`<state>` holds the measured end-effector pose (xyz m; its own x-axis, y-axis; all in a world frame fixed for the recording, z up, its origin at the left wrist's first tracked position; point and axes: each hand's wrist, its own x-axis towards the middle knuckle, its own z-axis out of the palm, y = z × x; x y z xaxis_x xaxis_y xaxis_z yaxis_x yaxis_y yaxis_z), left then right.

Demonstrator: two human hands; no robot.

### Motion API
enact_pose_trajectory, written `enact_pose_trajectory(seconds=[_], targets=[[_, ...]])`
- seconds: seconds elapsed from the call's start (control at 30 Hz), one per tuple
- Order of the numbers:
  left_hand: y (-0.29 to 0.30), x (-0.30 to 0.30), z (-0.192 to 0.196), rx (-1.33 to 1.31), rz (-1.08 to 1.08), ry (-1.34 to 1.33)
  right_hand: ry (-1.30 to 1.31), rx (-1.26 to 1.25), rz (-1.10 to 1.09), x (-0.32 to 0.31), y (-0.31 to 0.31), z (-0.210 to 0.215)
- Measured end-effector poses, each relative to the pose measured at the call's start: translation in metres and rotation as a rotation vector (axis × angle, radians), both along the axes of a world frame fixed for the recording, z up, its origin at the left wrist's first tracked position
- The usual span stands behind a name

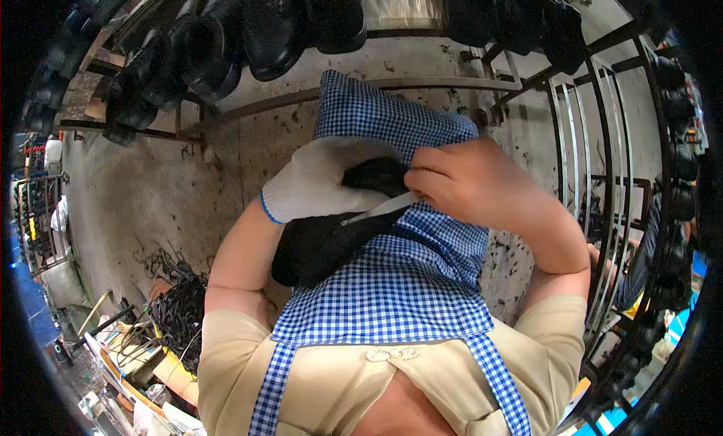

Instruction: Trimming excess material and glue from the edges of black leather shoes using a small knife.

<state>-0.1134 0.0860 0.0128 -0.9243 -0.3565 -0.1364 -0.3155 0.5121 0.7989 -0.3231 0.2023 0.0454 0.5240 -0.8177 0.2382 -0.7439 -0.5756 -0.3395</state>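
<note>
A black shoe (320,244) lies tilted over my lap, against the blue-and-white checked apron (384,304). My left hand (324,176), in a white knitted glove with a blue cuff edge, is closed round the shoe's upper part. My bare right hand (463,181) is closed at the shoe's far right end, its fingers bent inward. From those fingers a flat, pale, pointed strip (384,207) like a blade runs left across the shoe. Part of the shoe is hidden by the glove.
Several black shoes (275,33) hang along a metal rack ahead. Metal rails (595,135) and more dark shoes stand at the right. A heap of black trimmings (181,304) lies at the lower left, beside a cluttered bench (139,368). Dark scraps dot the floor (143,202).
</note>
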Motion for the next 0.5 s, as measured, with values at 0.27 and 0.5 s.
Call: enact_pose_trajectory(seconds=[0.27, 0.5], targets=[[0.005, -0.006, -0.006, 0.008, -0.013, -0.082, 0.122, 0.127, 0.025, 0.006, -0.004, -0.011], [0.002, -0.005, -0.011, 0.268, -0.013, -0.101, -0.39, 0.292, -0.058, -0.001, -0.002, -0.04]])
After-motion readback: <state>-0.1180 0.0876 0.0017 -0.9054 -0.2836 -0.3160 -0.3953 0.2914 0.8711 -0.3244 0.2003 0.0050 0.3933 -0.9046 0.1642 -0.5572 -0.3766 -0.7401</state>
